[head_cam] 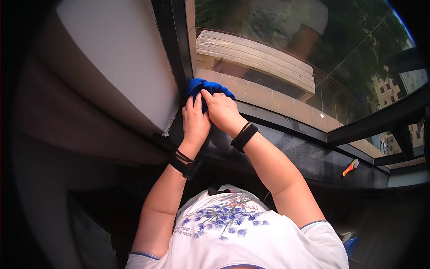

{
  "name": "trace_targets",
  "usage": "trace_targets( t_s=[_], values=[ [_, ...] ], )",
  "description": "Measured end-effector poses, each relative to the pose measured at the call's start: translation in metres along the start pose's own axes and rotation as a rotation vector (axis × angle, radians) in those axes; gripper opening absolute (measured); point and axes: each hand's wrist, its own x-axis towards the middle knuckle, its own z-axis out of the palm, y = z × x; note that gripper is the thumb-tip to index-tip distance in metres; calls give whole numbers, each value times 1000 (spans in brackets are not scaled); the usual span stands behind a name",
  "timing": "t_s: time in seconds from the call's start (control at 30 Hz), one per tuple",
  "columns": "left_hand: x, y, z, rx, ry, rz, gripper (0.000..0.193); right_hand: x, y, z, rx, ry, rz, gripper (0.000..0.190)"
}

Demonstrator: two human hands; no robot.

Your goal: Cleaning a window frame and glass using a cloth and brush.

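A blue cloth (201,85) is bunched in the corner where the dark window frame (183,43) meets the sill. My left hand (195,122) holds its near edge, fingers pointing into the corner. Beside it, my right hand (223,109) presses on the same cloth, its index finger extended along the top. Both hands touch each other at the thumbs. Part of the cloth is hidden under the fingers. Below them runs the dark, glossy window sill (282,144), with dull smears on its surface.
A small brush (350,167) with an orange-yellow handle lies on the sill at the right. To the left stands a pale wall (124,57) with a chipped lower corner. Behind the window glass (342,43) is a slatted bench (255,59) on a tiled ledge.
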Motion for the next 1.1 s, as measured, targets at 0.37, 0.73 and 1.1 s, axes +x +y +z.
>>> trace_targets(
  t_s=[0.37, 0.73, 1.1],
  values=[
    [-2, 41, 38, 59, -67, 295, 42, -60, 37, -34, -148, 24, 139, 37],
    [-37, 126, 94, -40, -293, 409, 49, -146, 100, -83, -128, 122, 314, 37],
    [-78, 208, 145, -212, -438, 507, 56, -226, 154, -126, -198, 322, 534, 29]
  ],
)
